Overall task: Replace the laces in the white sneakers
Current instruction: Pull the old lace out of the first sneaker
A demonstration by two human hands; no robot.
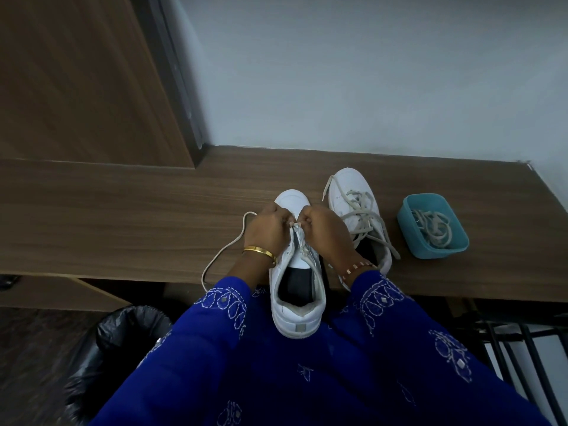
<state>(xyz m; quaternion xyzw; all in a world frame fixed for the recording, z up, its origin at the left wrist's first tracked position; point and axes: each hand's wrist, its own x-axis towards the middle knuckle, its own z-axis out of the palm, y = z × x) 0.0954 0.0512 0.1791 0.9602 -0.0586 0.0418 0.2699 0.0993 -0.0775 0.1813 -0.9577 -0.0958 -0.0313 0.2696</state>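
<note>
A white sneaker (296, 299) lies at the wooden desk's front edge, heel toward me and partly overhanging. My left hand (268, 230) and my right hand (324, 227) meet over its eyelets, fingers curled, both pinching a white lace (221, 252) near the tongue. The lace's free length loops out to the left across the desk. A second white sneaker (358, 210) stands just to the right, loosely laced with a greyish lace. A teal plastic tub (413, 230) further right holds a bundle of laces (435, 227).
The wooden desk (123, 216) runs along a pale wall, with a tall wooden panel at the back left. A bin lined with a black bag (123, 336) stands below on the left. A black wire rack (522, 348) is at the lower right.
</note>
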